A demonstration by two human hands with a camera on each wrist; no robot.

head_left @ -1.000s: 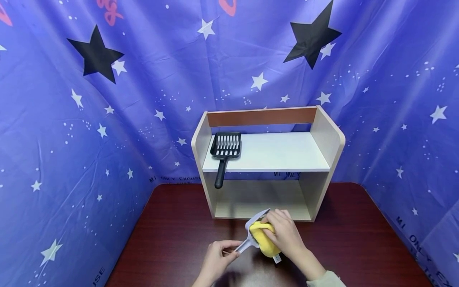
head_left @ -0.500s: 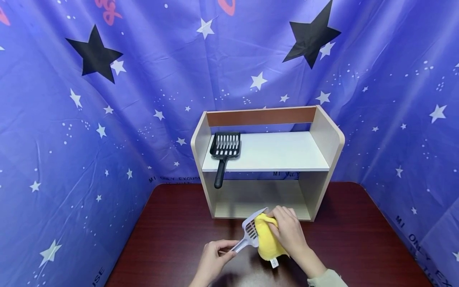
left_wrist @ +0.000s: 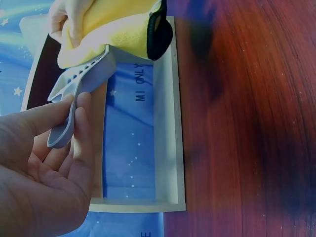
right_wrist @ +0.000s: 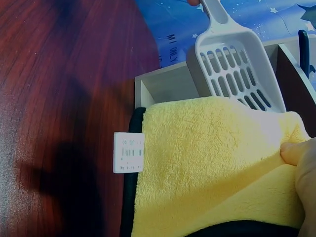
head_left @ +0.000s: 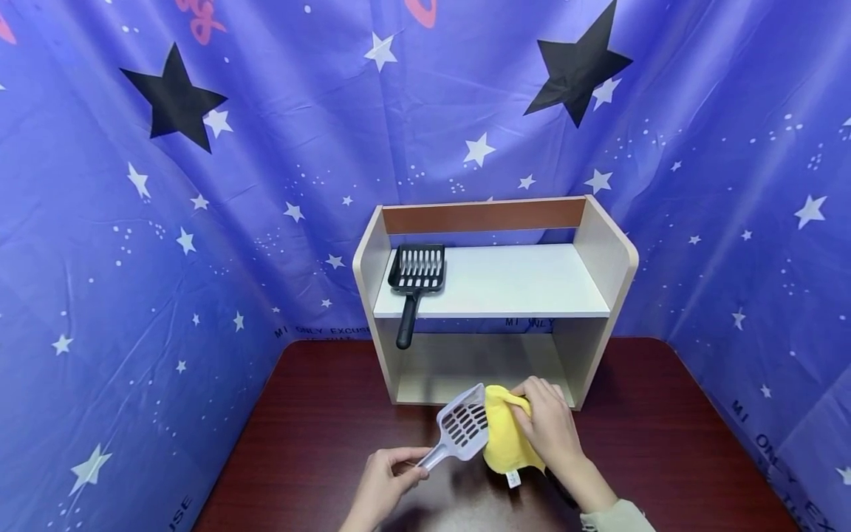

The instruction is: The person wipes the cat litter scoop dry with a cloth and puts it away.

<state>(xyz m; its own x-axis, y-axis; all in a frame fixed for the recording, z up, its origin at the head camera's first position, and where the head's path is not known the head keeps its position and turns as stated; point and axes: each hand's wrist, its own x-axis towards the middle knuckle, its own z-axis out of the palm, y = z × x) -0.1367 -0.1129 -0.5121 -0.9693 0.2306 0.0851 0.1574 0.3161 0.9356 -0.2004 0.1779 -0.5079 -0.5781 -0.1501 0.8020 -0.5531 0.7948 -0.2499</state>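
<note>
My left hand (head_left: pixel 385 480) pinches the handle of a pale grey slotted litter scoop (head_left: pixel 464 425) between thumb and fingers, holding it raised over the table. In the right wrist view the scoop's slotted face (right_wrist: pixel 232 71) shows. My right hand (head_left: pixel 550 421) grips a yellow plush cloth (head_left: pixel 505 436) with dark edging and a white tag (right_wrist: pixel 129 152). The cloth hangs down from the fingers, and its edge overlaps the end of the scoop's head. In the left wrist view the cloth (left_wrist: pixel 118 34) lies close over the scoop's tip.
A two-tier wooden shelf (head_left: pixel 601 355) stands at the back of the dark red table (head_left: pixel 319 436). On its upper white board, at the left, lies a black slotted scoop (head_left: pixel 417 270), its handle jutting over the front edge. A blue star-patterned curtain (head_left: pixel 299 148) surrounds the table.
The cloth has drawn away to the right, uncovering the scoop's slots. The scoop has turned its slotted face more toward the head camera, and my left hand has shifted slightly left.
</note>
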